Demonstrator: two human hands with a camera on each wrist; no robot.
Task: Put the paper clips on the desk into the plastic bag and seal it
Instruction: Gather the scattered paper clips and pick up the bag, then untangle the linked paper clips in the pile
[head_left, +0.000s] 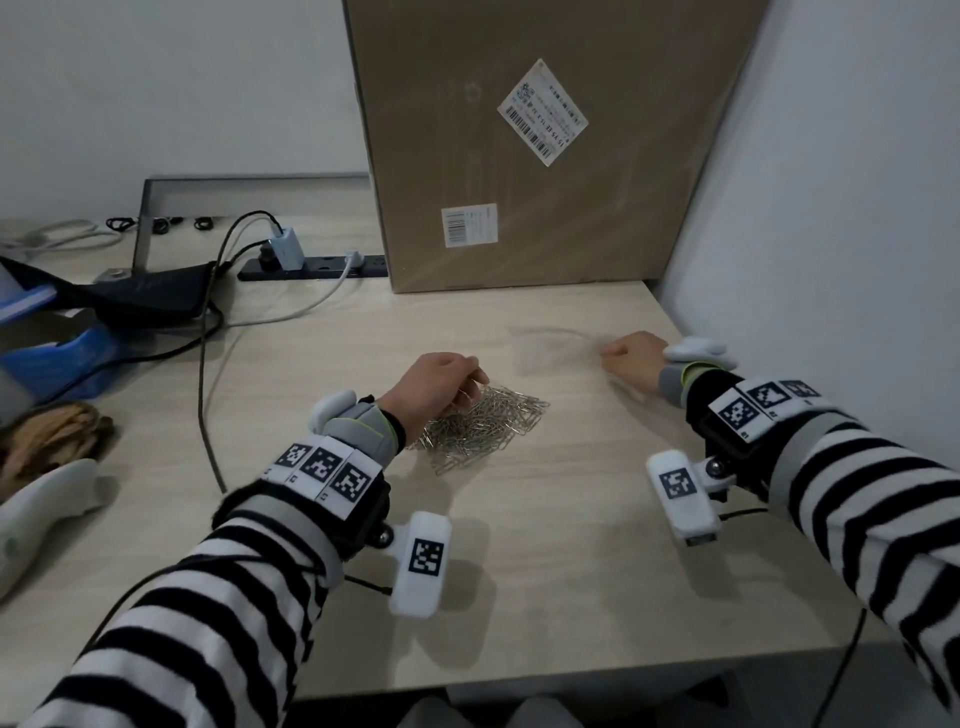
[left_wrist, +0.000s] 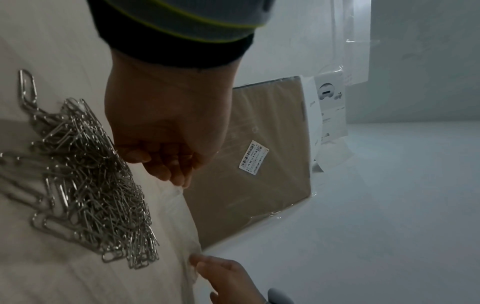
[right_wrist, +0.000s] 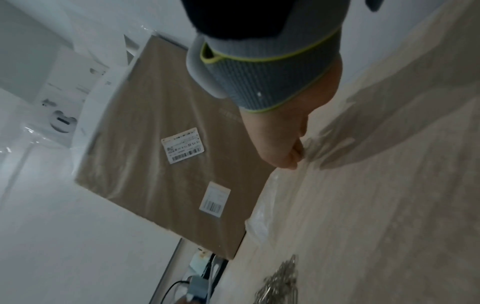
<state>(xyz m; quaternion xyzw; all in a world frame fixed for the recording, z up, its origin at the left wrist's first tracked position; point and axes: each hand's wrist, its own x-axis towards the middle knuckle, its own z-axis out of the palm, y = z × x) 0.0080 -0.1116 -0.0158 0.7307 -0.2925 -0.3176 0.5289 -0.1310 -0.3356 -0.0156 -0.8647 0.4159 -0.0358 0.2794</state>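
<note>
L hand (head_left: 434, 387) curled, pinching clear plastic bag (right_wrist: 337, 148) edge by silver wire paper clips pile (head_left: 480, 423) | R hand (head_left: 631, 361) pinches bag | clips unbagged, unsealed

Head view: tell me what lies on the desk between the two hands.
The clear plastic bag lies flat there, pinched by the right hand; the left hand is over the paper clips. The head view shows this faintly.

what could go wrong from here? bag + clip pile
1. The plastic bag lies flat and nearly invisible on the desk; the right hand pinches only an edge, so the mouth may stay closed.
2. The paper clips are a tangled loose pile; the left hand grip could drag clumps and scatter them.
</note>
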